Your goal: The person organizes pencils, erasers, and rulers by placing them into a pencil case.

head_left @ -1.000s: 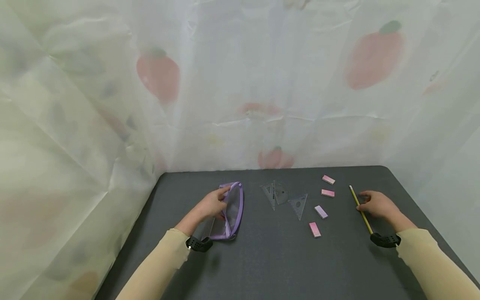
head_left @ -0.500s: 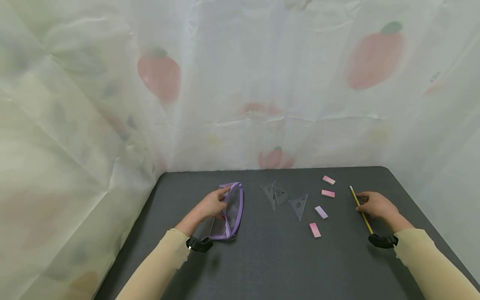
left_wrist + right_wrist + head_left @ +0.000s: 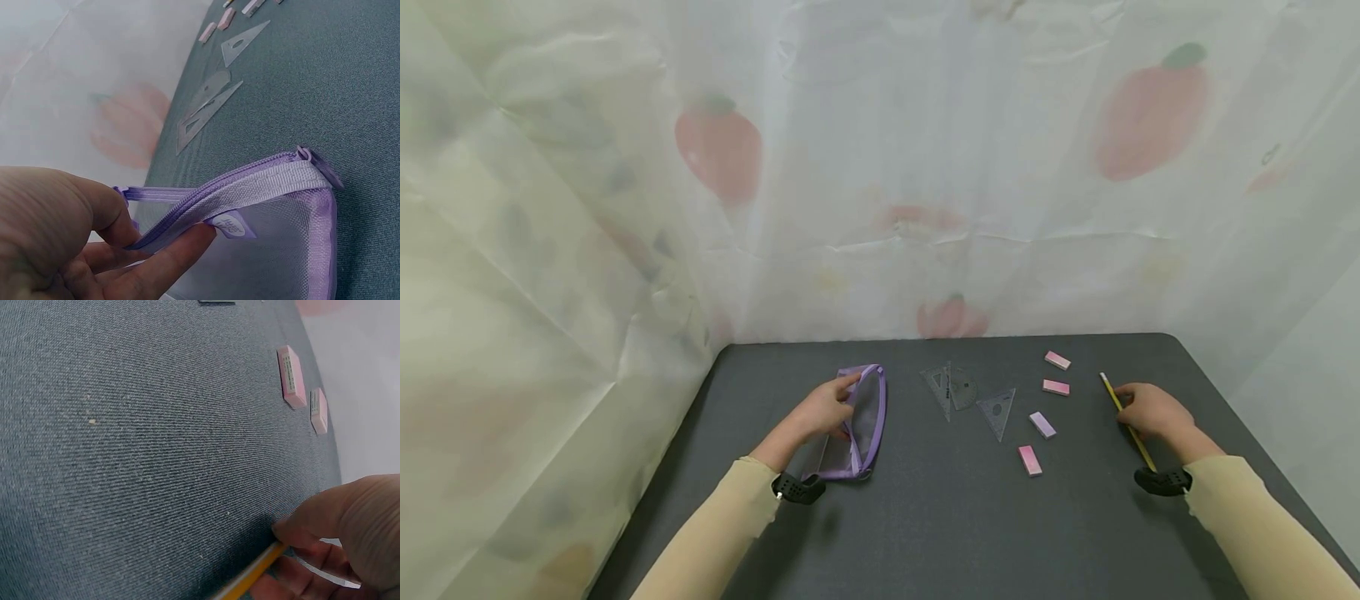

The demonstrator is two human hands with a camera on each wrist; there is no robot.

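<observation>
Very little moves across the dark grey tabletop (image 3: 925,517) in this last second: the mesh pouch (image 3: 859,425) lies where it lay on my left, the clear set squares (image 3: 970,398) sit in the middle as before, and the four small erasers (image 3: 1043,424) keep their scattered places between the set squares and my right side. My left hand (image 3: 822,410) has not shifted either; its thumb and forefinger are curled in a pinch on the purple zipper edge (image 3: 250,187) of the pouch, lifting that edge a little so the mouth stands slightly open, with the slider (image 3: 304,154) at the far end. The only change is at my right hand (image 3: 1152,412), which has drawn back a touch toward me with the yellow pencil (image 3: 1126,422); its far tip now sits slightly nearer, and the shaft runs under my fingers. The fingers are bent around the pencil, thumb and fingertip closed on it just off the cloth in the right wrist view. I judge the grip has just settled, so the pencil is ready to come away while the pouch is held open.
</observation>
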